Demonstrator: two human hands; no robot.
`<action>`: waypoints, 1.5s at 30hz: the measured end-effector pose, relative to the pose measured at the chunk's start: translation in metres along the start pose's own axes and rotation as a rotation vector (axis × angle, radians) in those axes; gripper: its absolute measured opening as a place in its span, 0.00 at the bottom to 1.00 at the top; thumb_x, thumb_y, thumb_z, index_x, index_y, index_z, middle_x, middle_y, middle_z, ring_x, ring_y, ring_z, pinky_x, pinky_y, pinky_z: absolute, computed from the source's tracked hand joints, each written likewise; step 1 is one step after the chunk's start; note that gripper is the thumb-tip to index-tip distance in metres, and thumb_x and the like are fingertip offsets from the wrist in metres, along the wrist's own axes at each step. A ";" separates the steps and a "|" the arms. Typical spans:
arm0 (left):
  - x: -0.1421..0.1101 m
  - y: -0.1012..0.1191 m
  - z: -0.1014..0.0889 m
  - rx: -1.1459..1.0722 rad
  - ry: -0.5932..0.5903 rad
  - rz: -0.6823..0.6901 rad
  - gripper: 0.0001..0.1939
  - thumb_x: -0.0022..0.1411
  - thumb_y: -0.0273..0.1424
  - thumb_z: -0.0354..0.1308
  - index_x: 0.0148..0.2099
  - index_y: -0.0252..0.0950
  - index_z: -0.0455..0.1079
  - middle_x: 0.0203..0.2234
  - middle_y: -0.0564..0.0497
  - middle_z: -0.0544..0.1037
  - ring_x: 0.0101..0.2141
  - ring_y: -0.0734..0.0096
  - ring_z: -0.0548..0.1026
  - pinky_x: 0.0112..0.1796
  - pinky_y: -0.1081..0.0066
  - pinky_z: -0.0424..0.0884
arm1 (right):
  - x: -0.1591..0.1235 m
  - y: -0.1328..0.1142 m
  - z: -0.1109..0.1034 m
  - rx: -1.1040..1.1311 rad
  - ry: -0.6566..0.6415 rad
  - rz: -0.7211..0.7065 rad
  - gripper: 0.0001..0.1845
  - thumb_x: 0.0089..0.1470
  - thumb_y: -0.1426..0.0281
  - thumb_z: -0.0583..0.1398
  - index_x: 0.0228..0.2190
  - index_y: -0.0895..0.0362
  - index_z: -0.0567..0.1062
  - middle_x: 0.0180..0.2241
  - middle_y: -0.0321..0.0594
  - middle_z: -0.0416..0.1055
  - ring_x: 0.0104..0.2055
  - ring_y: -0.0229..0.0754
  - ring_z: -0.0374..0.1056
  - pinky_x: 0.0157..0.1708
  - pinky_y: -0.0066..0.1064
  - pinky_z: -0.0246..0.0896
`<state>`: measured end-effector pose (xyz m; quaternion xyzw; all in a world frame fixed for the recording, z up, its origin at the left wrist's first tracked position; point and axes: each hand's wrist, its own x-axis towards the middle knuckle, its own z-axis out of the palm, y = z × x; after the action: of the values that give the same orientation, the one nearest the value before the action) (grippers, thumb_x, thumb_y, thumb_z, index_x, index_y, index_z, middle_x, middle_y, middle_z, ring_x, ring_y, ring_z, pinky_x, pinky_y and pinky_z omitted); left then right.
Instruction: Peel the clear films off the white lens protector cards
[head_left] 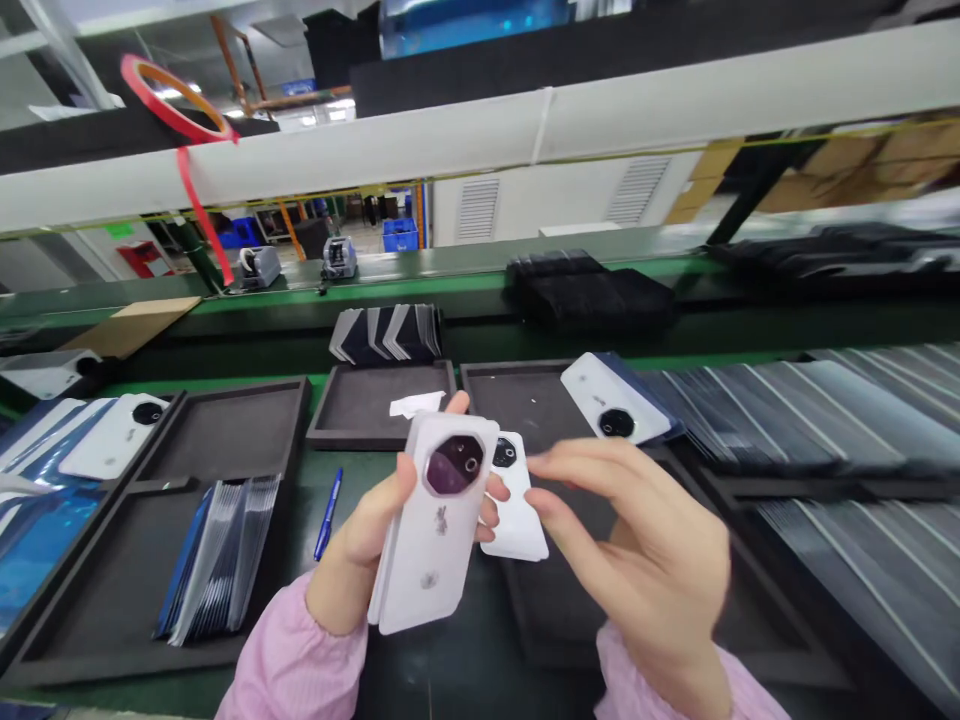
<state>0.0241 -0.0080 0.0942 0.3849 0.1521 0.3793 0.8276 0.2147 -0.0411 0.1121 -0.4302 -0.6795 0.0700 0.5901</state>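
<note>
My left hand (360,540) grips a white phone back cover (439,520) with a dark round camera window, held upright over the bench. Just behind it a second white cover (516,500) lies on a dark foam tray (540,400). My right hand (637,540) hovers to the right of the held cover, fingers stretched toward it, holding nothing; it is slightly blurred. A third white cover (611,400) rests tilted at that tray's far right.
Dark foam trays (225,430) sit left, one holding a fan of thin sheets (225,560). A blue pen (328,515) lies on the green bench. A white cover (116,435) lies on blue film far left. Stacked sheets (825,420) fill the right. Red tape roll (172,100) hangs above.
</note>
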 end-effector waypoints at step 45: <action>-0.010 -0.002 0.022 -0.214 -0.003 0.214 0.47 0.60 0.55 0.60 0.73 0.55 0.43 0.46 0.43 0.79 0.39 0.60 0.80 0.39 0.63 0.75 | 0.025 0.026 0.000 0.892 0.304 0.506 0.13 0.44 0.63 0.75 0.31 0.49 0.79 0.22 0.27 0.66 0.24 0.32 0.62 0.30 0.27 0.71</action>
<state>0.0306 -0.0276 0.1072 0.3089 0.0675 0.4787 0.8190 0.2297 -0.0086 0.1147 -0.2934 -0.3656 0.4289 0.7722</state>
